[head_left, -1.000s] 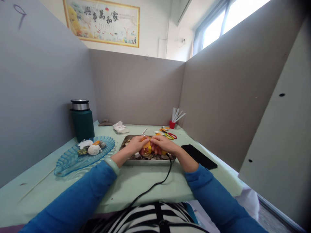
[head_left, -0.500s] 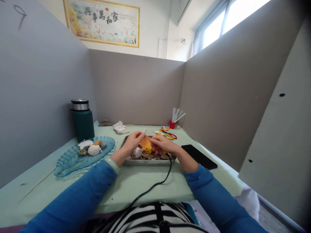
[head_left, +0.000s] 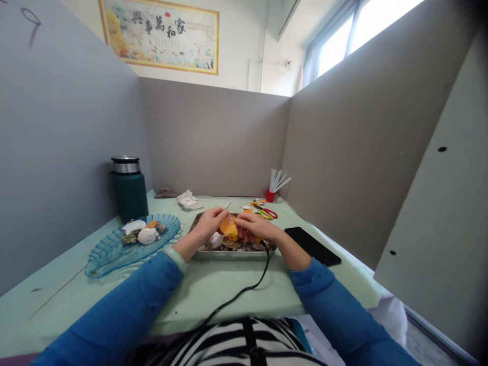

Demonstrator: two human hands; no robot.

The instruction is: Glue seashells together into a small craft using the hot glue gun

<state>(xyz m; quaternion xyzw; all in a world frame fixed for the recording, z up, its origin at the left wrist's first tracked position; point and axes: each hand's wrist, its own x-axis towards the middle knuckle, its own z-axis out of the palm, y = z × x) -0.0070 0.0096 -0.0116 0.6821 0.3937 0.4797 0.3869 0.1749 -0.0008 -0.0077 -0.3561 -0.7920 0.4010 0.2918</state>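
Note:
A short white stick (head_left: 227,205) pokes out from the pinched fingers of my left hand (head_left: 212,221), which is closed on it. Between my hands an orange scallop shell (head_left: 227,225) is raised above a metal tray (head_left: 229,255) of shells. My right hand (head_left: 256,224) is closed at the shell's right edge, its fingertips partly hidden. Just below the shell shows a small yellow part (head_left: 234,235); what it belongs to is mostly covered. A black cord (head_left: 247,288) runs from the tray's right side, under my right hand, towards my lap.
Left stands a green bottle (head_left: 130,195) behind a blue leaf-shaped dish (head_left: 107,256) holding several shells. Beyond the tray lie crumpled white paper (head_left: 188,200) and red-and-yellow scissors (head_left: 266,211). A red cup (head_left: 270,195) holds white sticks. A black phone-like slab (head_left: 312,246) lies right. Grey partitions (head_left: 213,137) enclose the table.
The orange shell has turned and tilted slightly between my fingers. My hands have barely shifted, and everything else stays in place.

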